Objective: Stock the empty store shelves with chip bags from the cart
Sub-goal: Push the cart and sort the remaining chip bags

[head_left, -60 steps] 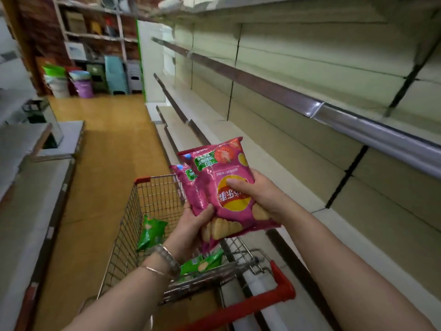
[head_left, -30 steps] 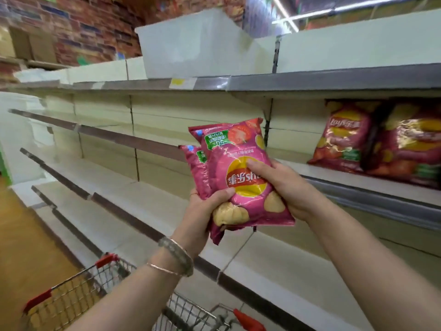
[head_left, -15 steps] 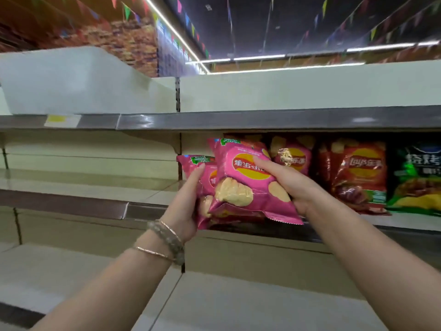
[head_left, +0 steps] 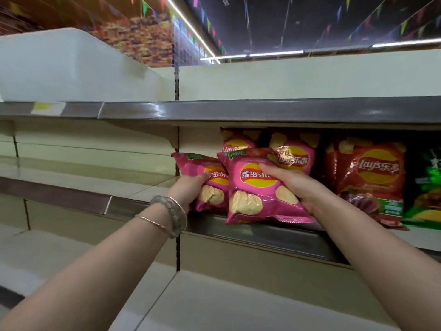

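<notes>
While both arms were stretched up in the head view, L hand (head_left: 188,187) had its grip clamped on one pink chip bag (head_left: 193,164), thumb across the front. R hand (head_left: 293,185) gripped a second pink bag (head_left: 253,194) overlapping the first, both at the shelf edge (head_left: 262,232). Behind stood stocked pink bags (head_left: 296,149), w/ a red bag (head_left: 372,173) & green bag (head_left: 427,185) to the right.

Shelves (head_left: 214,306): cream metal, several tiers, spanning 9 to 3 o'clock.
Edge rail (head_left: 262,111): grey metal along the upper tier, with a yellow label (head_left: 44,107) at 10 o'clock.
Upright post (head_left: 176,87): slotted, at 12 o'clock.
Brick-pattern wall (head_left: 148,41): 11 o'clock, blurred.
Ceiling (head_left: 286,22): dark, 1 o'clock.
Strip lights (head_left: 274,54): lit.
Pennant strings (head_left: 144,7): coloured, hung overhead.
</notes>
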Motion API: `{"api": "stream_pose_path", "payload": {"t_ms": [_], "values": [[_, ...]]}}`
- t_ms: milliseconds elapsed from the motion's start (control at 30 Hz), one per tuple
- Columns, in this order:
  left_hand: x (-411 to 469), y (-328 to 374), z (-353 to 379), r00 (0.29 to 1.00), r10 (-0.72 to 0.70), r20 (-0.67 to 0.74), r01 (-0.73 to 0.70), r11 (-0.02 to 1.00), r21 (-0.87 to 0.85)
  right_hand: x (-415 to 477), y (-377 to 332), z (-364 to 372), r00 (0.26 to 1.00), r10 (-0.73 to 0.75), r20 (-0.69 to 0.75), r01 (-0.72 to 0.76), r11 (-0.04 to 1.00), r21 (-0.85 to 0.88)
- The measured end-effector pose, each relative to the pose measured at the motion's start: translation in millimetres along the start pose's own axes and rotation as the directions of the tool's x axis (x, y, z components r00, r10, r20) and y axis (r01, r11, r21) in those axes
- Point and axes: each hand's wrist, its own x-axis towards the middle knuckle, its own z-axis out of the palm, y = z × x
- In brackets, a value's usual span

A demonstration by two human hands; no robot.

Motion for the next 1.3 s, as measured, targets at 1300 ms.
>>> {"api": "stream_pose_path", "payload": {"t_ms": [1300], "values": [[-4, 14, 6, 0.926, 0.333, -0.178, -0.365, 0.909, -0.203, -13, 24, 31, 0.98, -0.196, -0.039, 0.199, 0.934, 0.298]]}}
